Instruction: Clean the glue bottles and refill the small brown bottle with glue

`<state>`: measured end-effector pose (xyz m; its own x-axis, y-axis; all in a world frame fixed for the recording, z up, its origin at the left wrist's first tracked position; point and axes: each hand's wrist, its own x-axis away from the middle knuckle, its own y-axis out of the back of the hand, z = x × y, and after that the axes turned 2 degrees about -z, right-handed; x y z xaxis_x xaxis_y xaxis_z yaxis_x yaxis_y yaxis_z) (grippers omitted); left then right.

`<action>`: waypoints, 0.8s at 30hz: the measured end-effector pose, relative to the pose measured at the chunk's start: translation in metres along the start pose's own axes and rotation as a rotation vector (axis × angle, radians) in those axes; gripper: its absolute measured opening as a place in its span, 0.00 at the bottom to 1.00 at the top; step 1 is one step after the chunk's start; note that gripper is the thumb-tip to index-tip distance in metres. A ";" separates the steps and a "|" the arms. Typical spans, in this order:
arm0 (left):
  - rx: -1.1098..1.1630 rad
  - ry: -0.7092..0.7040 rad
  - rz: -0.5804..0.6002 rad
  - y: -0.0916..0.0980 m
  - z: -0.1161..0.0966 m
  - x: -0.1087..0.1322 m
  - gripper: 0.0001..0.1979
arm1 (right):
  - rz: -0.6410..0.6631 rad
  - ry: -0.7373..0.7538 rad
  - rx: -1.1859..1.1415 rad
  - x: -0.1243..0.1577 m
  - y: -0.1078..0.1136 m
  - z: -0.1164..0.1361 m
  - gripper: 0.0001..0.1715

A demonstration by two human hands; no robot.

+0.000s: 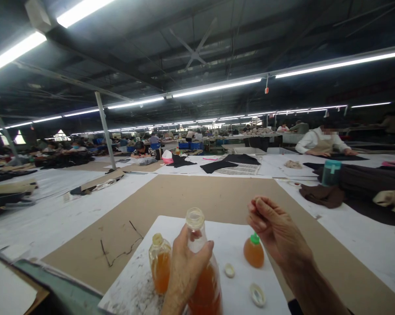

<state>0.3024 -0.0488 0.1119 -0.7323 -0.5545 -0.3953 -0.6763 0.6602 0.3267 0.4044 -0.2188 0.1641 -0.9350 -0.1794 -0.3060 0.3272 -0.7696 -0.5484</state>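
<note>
My left hand (189,267) is wrapped round the neck of a large clear bottle (205,288), uncapped and partly filled with orange-brown liquid. To its left stands a smaller open bottle (160,267) of similar liquid. My right hand (276,227) is raised to the right, thumb and fingers pinched together; whatever they hold, if anything, cannot be made out. Below it sits a small round squeeze bottle (254,253) with a green top, also holding orange liquid. Two pale caps, a small one (229,270) and a larger one (257,295), lie on the white board (236,238).
A pair of glasses (121,256) lies on the brown paper (197,192) at the left. Dark fabric (371,179) and a teal cup (331,173) are at the right. A person (325,140) works at a table behind, with black cut pieces (230,162) further ahead.
</note>
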 end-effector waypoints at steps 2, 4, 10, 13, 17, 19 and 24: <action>0.015 -0.035 0.010 0.002 0.002 -0.005 0.09 | 0.026 -0.072 -0.020 0.017 0.009 -0.002 0.13; 0.043 -0.070 0.002 0.002 0.002 -0.011 0.09 | 0.006 -0.089 -0.003 0.030 0.023 -0.004 0.12; 0.021 -0.171 0.018 -0.008 -0.003 -0.043 0.09 | -0.105 -0.171 0.120 0.039 0.081 -0.009 0.11; 0.053 -0.188 0.012 -0.018 0.004 -0.059 0.09 | -0.139 -0.234 0.184 0.044 0.101 -0.016 0.12; 0.063 -0.186 0.009 -0.033 0.017 -0.073 0.10 | -0.152 -0.287 0.214 0.051 0.119 -0.026 0.13; 0.064 -0.182 0.018 -0.039 0.022 -0.079 0.10 | -0.155 -0.307 0.236 0.053 0.126 -0.033 0.13; 0.061 -0.139 0.034 -0.048 0.033 -0.084 0.17 | -0.154 -0.349 0.289 0.054 0.138 -0.047 0.14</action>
<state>0.3988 -0.0168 0.1014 -0.7339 -0.4581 -0.5016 -0.6417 0.7097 0.2908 0.4053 -0.3056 0.0355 -0.9759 -0.2073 0.0682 0.1764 -0.9332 -0.3130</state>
